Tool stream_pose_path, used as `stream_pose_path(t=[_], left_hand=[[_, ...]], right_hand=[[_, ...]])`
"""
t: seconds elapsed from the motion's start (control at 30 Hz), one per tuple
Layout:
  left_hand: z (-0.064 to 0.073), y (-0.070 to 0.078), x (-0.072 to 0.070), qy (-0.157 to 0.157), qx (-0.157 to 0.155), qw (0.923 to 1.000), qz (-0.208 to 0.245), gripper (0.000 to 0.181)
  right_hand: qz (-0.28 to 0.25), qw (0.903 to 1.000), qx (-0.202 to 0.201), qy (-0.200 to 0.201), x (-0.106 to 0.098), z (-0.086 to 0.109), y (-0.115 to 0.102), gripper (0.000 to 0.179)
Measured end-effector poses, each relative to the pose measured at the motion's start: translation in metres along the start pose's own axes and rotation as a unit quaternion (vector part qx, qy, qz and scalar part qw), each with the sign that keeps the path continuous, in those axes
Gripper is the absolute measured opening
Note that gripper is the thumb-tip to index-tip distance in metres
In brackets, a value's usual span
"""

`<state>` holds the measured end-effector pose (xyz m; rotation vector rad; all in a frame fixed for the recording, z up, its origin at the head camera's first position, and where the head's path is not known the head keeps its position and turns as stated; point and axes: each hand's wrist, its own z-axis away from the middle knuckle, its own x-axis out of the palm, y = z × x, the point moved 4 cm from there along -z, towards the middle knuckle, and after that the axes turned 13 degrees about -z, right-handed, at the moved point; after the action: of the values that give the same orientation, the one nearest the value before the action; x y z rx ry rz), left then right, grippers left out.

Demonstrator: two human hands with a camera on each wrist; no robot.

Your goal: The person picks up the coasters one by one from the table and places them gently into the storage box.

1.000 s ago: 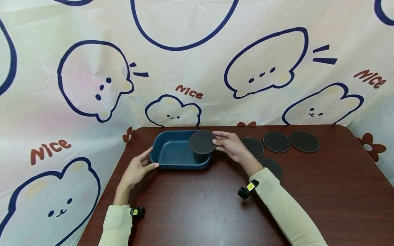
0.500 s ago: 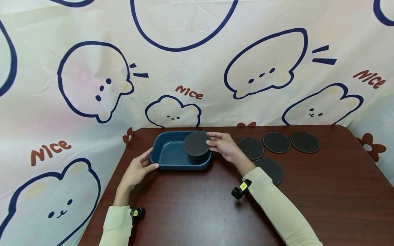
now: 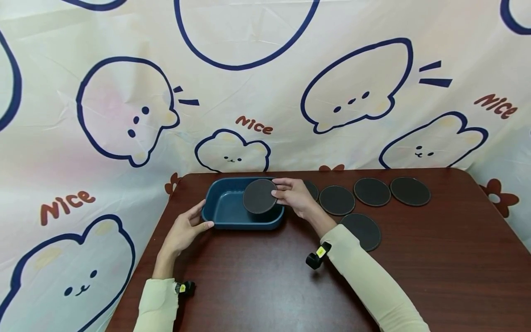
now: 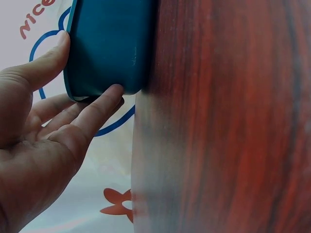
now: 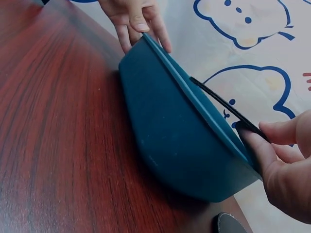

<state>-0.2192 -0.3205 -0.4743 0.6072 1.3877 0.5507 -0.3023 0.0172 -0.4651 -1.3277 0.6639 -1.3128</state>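
In the head view a blue rectangular basin [image 3: 230, 207] stands at the back of the table. My left hand [image 3: 185, 229] holds its left end, thumb at the near corner and fingers along the outer side. My right hand [image 3: 295, 197] pinches a round black coaster [image 3: 259, 197] by its right edge, tilted above the basin's right half. In the right wrist view this coaster [image 5: 226, 104] shows edge-on over the rim, apart from the basin floor. A dark patch lies below it; I cannot tell whether that is shadow or another coaster.
More round black coasters lie flat to the right: one partly behind my right hand [image 3: 311, 189], others in a back row [image 3: 372, 192] [image 3: 410, 191] [image 3: 337, 200], and a nearer one [image 3: 362, 231] beside my right forearm. A patterned cloth [image 3: 290, 152] hangs behind the table [image 3: 257, 276].
My right hand has moved left with the coaster, further over the basin. A coaster behind that hand now shows more. My left hand and the basin stay in place.
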Motion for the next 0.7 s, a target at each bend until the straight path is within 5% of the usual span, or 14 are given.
stream_pose_path(t=[0.7], left_hand=[[0.0009,0.0012,0.0002,-0.002,-0.001,1.0,-0.005,0.081]], right_hand=[[0.034,0.9994,0.003,-0.002,0.0069,-0.0003,0.0011,0.046]])
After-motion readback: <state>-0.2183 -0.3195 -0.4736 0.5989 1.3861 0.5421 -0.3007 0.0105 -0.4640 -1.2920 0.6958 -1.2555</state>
